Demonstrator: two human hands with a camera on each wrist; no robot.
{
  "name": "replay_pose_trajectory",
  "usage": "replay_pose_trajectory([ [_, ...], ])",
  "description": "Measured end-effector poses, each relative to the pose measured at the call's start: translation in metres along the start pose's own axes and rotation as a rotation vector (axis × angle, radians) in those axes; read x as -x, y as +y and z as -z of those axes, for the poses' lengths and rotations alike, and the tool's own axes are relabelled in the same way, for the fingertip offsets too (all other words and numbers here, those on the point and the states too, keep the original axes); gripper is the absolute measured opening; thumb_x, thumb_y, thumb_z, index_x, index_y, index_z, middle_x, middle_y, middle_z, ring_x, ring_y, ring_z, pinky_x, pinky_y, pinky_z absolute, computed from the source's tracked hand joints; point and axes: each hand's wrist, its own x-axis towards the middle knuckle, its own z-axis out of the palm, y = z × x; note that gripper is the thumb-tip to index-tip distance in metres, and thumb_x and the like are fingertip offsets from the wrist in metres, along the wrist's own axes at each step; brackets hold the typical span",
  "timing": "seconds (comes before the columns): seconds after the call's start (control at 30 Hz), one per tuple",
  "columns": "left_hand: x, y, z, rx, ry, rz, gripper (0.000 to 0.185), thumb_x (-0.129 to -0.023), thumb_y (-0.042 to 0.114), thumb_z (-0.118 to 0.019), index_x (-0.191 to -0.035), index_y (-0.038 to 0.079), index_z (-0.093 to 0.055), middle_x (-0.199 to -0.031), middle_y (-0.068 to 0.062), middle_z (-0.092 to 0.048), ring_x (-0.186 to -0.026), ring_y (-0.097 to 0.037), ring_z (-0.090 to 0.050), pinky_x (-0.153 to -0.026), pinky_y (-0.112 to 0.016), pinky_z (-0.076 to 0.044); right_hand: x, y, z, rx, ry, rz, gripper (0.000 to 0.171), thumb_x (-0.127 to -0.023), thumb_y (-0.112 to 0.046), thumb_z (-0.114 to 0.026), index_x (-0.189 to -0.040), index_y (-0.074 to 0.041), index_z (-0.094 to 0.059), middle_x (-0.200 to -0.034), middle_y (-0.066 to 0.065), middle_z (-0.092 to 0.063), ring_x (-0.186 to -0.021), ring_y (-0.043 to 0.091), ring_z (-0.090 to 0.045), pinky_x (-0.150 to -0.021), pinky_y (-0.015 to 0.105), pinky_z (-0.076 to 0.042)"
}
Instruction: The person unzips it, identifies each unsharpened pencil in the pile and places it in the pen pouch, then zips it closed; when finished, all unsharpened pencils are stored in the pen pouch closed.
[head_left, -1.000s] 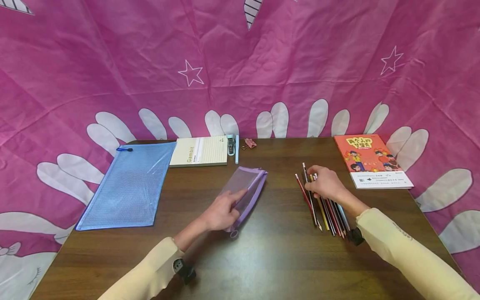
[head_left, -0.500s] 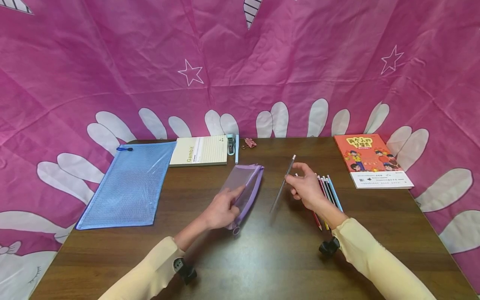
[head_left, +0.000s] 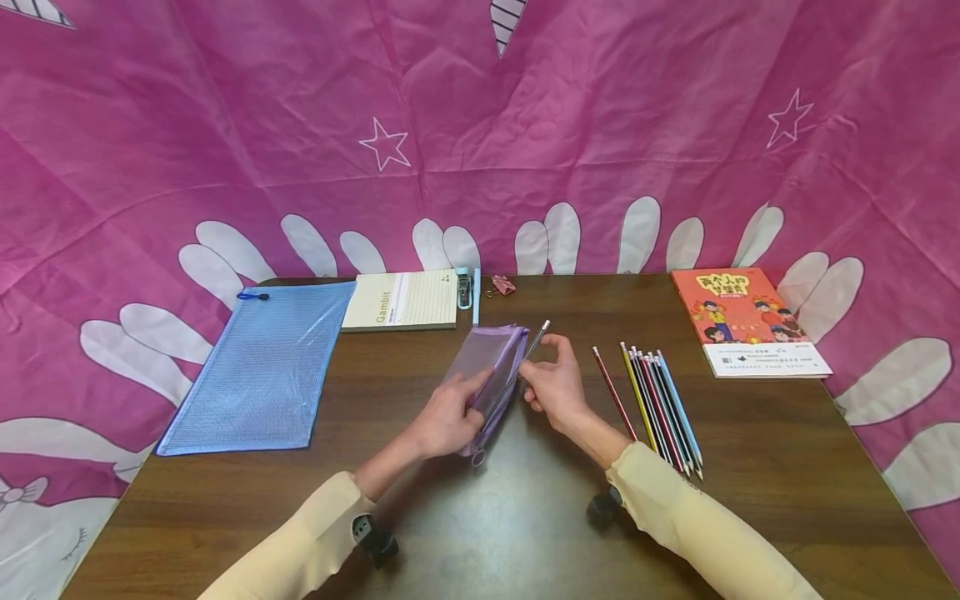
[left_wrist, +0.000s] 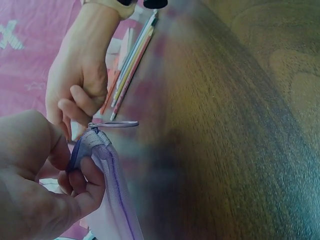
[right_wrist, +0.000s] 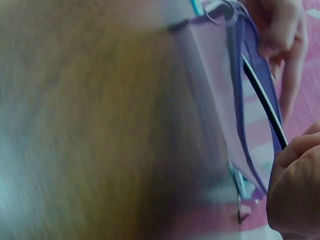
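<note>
My left hand (head_left: 450,418) grips a purple mesh zip pouch (head_left: 480,346) close to its zip-ring end, with the index finger stretched along the opening. In the left wrist view, curled fingers (left_wrist: 90,187) hold the pouch's edge beside the ring. Between thumb and fingers, my right hand (head_left: 557,388) pinches a dark pencil (head_left: 536,339) near its eraser end. The pencil slants down to the left. Its lower part lies within the parted zip edges, as the right wrist view shows of the pencil (right_wrist: 264,100) and the pouch mouth (right_wrist: 241,100).
A row of several pencils (head_left: 662,408) lies on the right, with a red pencil (head_left: 613,392) apart from it. Behind stand a notebook (head_left: 405,300), a stapler (head_left: 464,289), a pink clip (head_left: 501,286) and an orange book (head_left: 738,312). A blue mesh folder (head_left: 258,371) lies left.
My right hand lifted the dark pencil from the pile and carried it left to the pouch, where its lower end is now inside the opening. The left hand kept its place on the pouch.
</note>
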Motion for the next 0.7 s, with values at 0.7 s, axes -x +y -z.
replay_pose_trajectory([
  [0.7,-0.002,0.001,0.009,0.095,0.157,0.001,0.066,-0.077,-0.006,-0.053,-0.143,-0.003,-0.051,-0.084,-0.011,-0.051,-0.071,-0.017,-0.047,-0.057,-0.029,-0.045,0.002,-0.013,0.002,0.289,-0.002,0.111,0.028,-0.088,-0.004,-0.064,-0.114,0.005,-0.064,-0.081,0.006,-0.056,-0.043,0.01,-0.05,-0.036,0.021,-0.038],
])
